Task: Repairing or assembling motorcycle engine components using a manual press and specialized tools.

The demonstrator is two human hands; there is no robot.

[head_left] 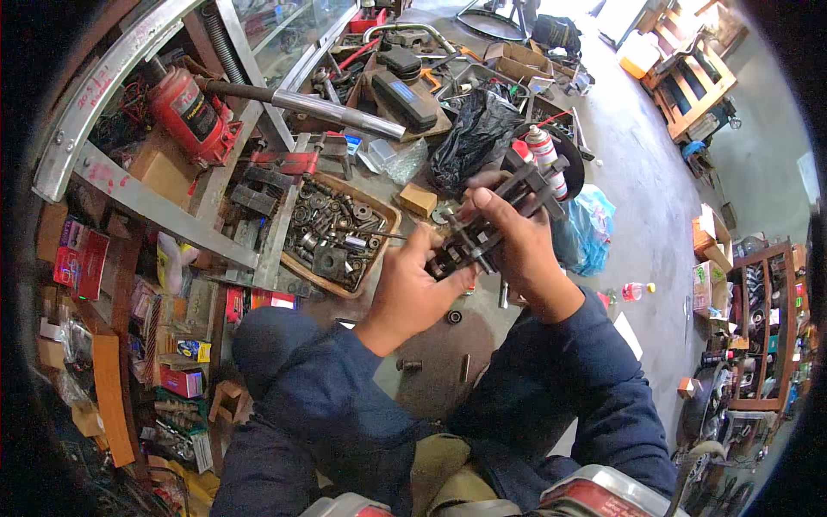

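A dark, greasy metal mechanical assembly (472,245) with pins and blocky prongs is held up at a tilt between my hands; its exact kind I cannot make out. My left hand (412,291) is closed round its lower end. Higher up, my right hand (527,252) grips it, thumb on top, while the upper end juts past the fingers. On the floor below lie a small dark ring (454,317), a short bolt-like piece (410,365) and a thin metal pin (466,368). Left of my hands sits a tray (320,282) full of gears, rings and other metal parts.
A red hydraulic jack (183,112) stands on the metal frame at left, near a long steel bar (323,113). Ahead are a black plastic bag (472,136), a black case (403,100) and spray cans (541,145). A blue plastic bag (587,231) lies to the right.
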